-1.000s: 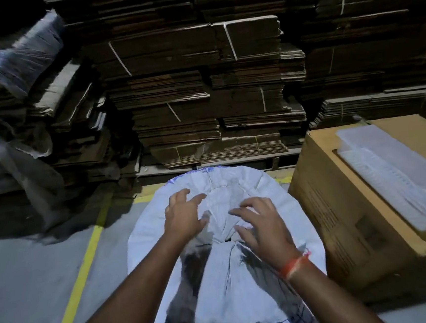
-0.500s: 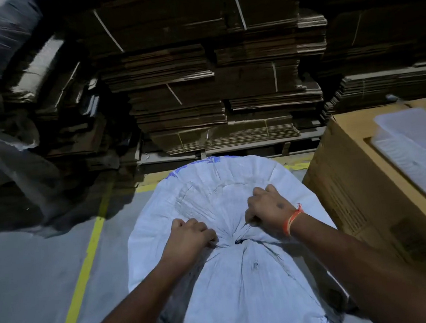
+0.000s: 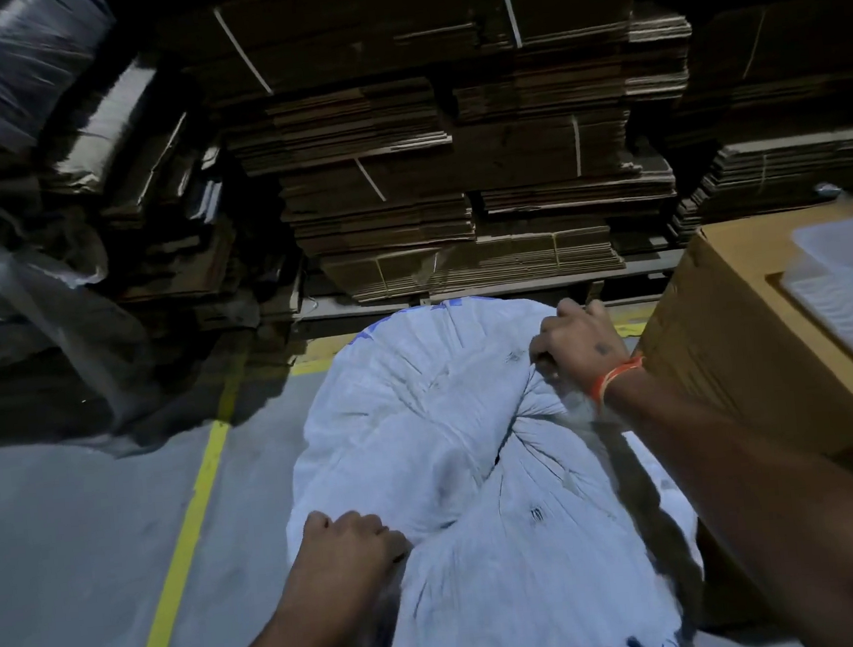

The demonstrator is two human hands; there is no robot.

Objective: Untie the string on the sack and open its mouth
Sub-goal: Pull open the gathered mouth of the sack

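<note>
Woven white plastic bunches under both my fists: the sack (image 3: pixel 458 475) stands on the grey floor (image 3: pixel 71 535) just inside the yellow line (image 3: pixel 185 540), its top puckered toward a dark slit near the middle. My left hand (image 3: pixel 346 547) is curled tight on a fold at the sack's near left edge; my right hand (image 3: pixel 578 346), orange thread at the wrist, clutches a gather at the far right edge. I cannot make out any string from here, so I judge the tie is loose or hidden in the creases. To open the mouth well, I should pull the two folds apart evenly and outward, not upward, so the puckers relax without tipping the load. An open cardboard box (image 3: pixel 756 346) sits just beside the sack on the right. Stacks of flattened cartons (image 3: pixel 452 166) fill the dim background, with plastic wrap (image 3: pixel 5 66) at the far left
</note>
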